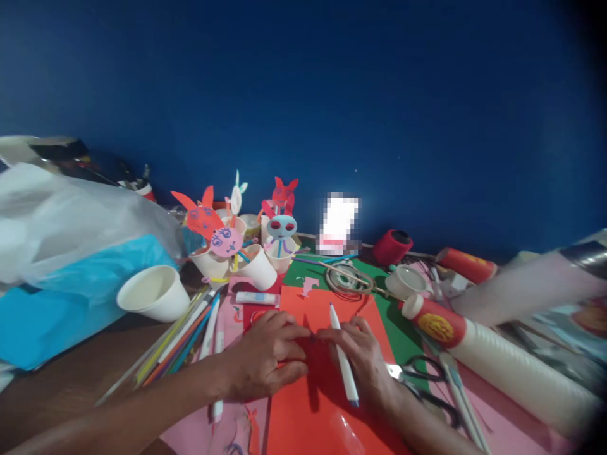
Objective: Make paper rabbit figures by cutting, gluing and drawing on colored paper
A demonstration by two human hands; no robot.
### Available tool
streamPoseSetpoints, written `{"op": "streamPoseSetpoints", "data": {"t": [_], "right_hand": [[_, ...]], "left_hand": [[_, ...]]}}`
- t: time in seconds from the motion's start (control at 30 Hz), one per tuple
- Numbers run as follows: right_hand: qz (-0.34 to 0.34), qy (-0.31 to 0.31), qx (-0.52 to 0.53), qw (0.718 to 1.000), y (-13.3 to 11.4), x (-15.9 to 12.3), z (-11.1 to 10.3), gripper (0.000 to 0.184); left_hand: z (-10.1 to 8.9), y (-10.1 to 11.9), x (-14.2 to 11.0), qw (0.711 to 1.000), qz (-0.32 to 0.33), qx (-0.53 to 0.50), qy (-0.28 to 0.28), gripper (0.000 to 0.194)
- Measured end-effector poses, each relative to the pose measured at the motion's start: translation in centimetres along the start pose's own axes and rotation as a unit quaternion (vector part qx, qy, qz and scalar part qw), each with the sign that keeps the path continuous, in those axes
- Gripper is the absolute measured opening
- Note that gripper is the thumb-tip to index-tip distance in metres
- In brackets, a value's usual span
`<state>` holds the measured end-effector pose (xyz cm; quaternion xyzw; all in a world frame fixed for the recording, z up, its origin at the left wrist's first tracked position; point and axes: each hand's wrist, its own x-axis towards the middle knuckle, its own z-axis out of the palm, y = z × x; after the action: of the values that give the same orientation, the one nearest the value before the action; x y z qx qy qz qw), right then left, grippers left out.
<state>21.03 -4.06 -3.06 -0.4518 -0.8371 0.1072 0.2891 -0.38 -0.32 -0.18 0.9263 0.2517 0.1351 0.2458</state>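
Note:
My right hand [364,354] holds a white marker [345,363] with a bluish tip pointing up and away, the barrel resting across the fingers. It lies over an orange-red paper sheet [303,417], its index finger stretched toward the left. My left hand [272,351] rests on the same sheet with fingers curled and drawn together. Both hands' fingertips come close at the sheet's middle, and whatever may be between them is too small to make out. Scissors [417,379] with dark handles lie just right of my right wrist. A glue tube [257,299] lies beyond my left hand.
Paper cups [154,294] and paper rabbit-like faces [226,241] stand at the back left. Colored strips [183,341] lie left. A wire coil [348,278], a red thread spool [392,246] and a long sleeve of cups [512,360] occupy the right. A blue wall [303,95] rises behind.

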Motion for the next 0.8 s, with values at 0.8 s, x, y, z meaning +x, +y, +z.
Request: {"op": "streamPoseSetpoints", "data": {"t": [0.8], "right_hand": [[-0.027,-0.023,-0.038,0.999,-0.23,0.21,-0.14,0.026]], "left_hand": [[-0.42,-0.16,-0.07,1.0,0.028,0.007,-0.001,0.02]]}}
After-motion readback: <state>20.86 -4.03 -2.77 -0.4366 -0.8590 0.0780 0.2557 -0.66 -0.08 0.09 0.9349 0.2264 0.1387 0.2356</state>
